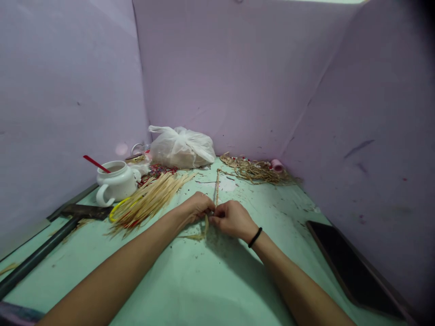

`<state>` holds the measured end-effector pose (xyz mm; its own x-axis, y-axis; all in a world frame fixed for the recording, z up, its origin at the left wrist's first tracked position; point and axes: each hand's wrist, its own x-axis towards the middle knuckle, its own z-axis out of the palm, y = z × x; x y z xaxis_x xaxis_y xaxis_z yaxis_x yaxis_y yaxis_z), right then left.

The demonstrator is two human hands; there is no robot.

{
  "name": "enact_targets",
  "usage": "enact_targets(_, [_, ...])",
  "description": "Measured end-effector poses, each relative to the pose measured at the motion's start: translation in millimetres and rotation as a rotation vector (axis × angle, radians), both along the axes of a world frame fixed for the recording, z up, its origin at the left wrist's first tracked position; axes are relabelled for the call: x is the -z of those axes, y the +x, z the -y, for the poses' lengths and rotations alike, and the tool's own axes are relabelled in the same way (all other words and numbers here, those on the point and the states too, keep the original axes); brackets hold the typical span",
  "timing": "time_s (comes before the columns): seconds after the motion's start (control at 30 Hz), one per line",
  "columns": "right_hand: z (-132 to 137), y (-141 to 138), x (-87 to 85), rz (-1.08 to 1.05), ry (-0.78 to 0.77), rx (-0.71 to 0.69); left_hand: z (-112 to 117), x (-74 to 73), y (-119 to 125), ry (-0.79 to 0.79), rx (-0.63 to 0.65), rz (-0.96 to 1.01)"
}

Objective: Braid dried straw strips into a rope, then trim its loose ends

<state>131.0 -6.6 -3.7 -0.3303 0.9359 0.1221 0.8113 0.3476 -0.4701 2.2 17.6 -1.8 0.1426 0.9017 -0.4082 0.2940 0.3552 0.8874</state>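
Observation:
A thin braided straw cord runs away from me along the pale green table. Its near end lies between my two hands. My left hand is closed, thumb and fingers pinching at this end. From the other side my right hand, with a black band at the wrist, pinches the same spot, its fingertips almost touching the left ones. Loose dry straw strips hang below the fingers and trail left onto the table. The exact grip is partly hidden by the fingers.
At left lie a bundle of straw strips, a white pot with a red handle sticking out, and a hammer. Behind stands a tied plastic bag. Braided cords and a pink spool lie back right; a dark phone-like slab lies right.

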Motion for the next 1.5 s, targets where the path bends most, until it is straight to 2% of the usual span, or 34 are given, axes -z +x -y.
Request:
enact_targets(0.07, [-11.1, 7.3, 1.7, -0.182, -0.089, 0.064, -2.1, -0.5, -4.2, -0.012, 0.038, 0.018])
enact_targets(0.13, [-21.7, 13.8, 4.1, -0.426, -0.144, 0.216, -4.7, 1.0, -7.7, -0.034, 0.075, 0.031])
enact_targets(0.2, [-27.3, 16.0, 6.3, -0.645, -0.296, 0.304, -7.0, 3.8, -10.2, -0.036, 0.105, 0.039])
enact_targets(0.3, [-23.9, 10.4, 8.1, -0.820, -0.583, 0.249, -8.8, 7.8, -12.2, -0.013, 0.130, 0.053])
enact_targets(0.4, [-15.7, 1.4, 8.7, -0.848, -0.707, 0.177, -8.6, 9.1, -12.7, -0.006, 0.148, 0.064])
enact_targets(0.6, [-17.6, 0.5, 15.7, -0.655, -0.478, 0.228, -3.9, 4.5, -10.2, 0.068, 0.198, -0.037])
enact_targets(0.7, [-20.7, 3.6, 19.3, -0.650, -0.442, 0.215, -3.4, -0.9, -11.0, 0.136, 0.248, -0.157])
enact_targets(0.83, [-19.4, 3.2, 20.7, -0.662, -0.459, 0.199, -1.7, -11.2, -12.1, 0.216, 0.233, -0.401])
enact_targets(0.93, [-17.1, 0.7, 20.5, -0.743, -0.515, 0.209, 8.3, -16.4, -5.1, 0.289, 0.214, -0.557])
enact_targets(1.1, [-16.1, -2.0, 21.2, -0.890, -0.586, 0.235, 34.8, -7.3, 18.1, 0.499, 0.115, -0.661])
enact_targets(1.2, [-17.2, -1.4, 22.6, -0.915, -0.609, 0.230, 37.9, -2.3, 21.0, 0.578, 0.147, -0.681])
enact_targets(1.3, [-18.6, 0.3, 22.8, -0.925, -0.620, 0.194, 25.6, -9.6, 8.7, 0.479, 0.201, -0.656])
enact_targets(1.33, [-19.0, 0.8, 22.6, -0.926, -0.617, 0.175, 19.8, -14.1, 3.1, 0.425, 0.180, -0.615])
enact_targets(1.43, [-19.2, 1.3, 21.6, -0.935, -0.615, 0.126, 6.1, -24.9, -8.5, 0.256, -0.001, -0.426])
enact_targets(1.5, [-18.8, 1.3, 20.9, -0.953, -0.618, 0.111, 2.7, -25.7, -8.8, 0.067, 0.003, -0.247])
